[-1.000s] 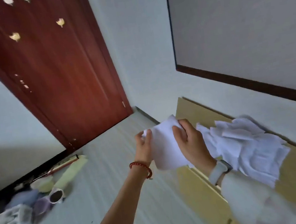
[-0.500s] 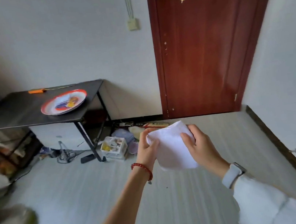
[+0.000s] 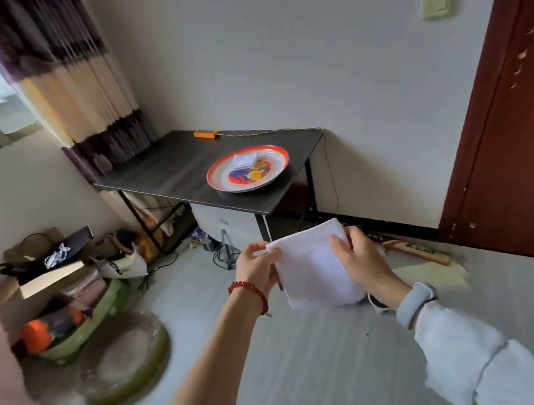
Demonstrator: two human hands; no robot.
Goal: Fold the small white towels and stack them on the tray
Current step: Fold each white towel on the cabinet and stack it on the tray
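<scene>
The left hand (image 3: pixel 257 268) and right hand (image 3: pixel 361 262) each still pinch a top corner of the folded white towel (image 3: pixel 313 268), held in the air above the floor. Half a second ago the worktop (image 3: pixel 164 172) stood far left; now it lies ahead, its tray (image 3: pixel 277 152) near the front edge, a folded towel (image 3: pixel 244 160) inside.

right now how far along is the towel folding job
Done: one folded white towel already lies on the tray on the black table. In hand: the left hand and right hand pinch a second folded towel above the floor. Left: setting it on the tray; no unfolded towels show here.
</scene>
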